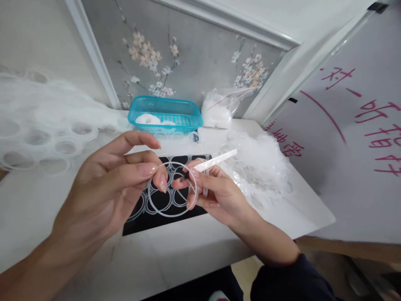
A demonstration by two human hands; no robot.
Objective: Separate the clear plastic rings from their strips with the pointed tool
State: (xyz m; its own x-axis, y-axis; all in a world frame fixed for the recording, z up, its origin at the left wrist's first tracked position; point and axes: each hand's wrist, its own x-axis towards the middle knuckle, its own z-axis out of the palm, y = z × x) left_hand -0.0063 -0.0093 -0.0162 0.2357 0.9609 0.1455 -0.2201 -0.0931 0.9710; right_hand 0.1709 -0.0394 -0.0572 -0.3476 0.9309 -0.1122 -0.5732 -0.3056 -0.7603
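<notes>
My left hand [106,184] pinches a thin, clear plastic ring [171,215] between thumb and fingers at its upper left edge. The ring is held up in the air, facing me. My right hand [227,194] is closed around a slim tool with a white handle [217,159]. Its short dark tip [186,176] shows at the ring's right side; I cannot tell whether it touches the ring. Another clear loop seems to hang about the right fingers, partly hidden. Below both hands lies a black mat [136,226] with several clear rings in rows on it.
A blue plastic basket [175,102] with white rings inside stands at the back, beside a clear bag [217,110] of white pieces. Clear rings are heaped at left [62,121] and right [260,163] on the white table [188,246]. A whiteboard [351,184] borders the right side.
</notes>
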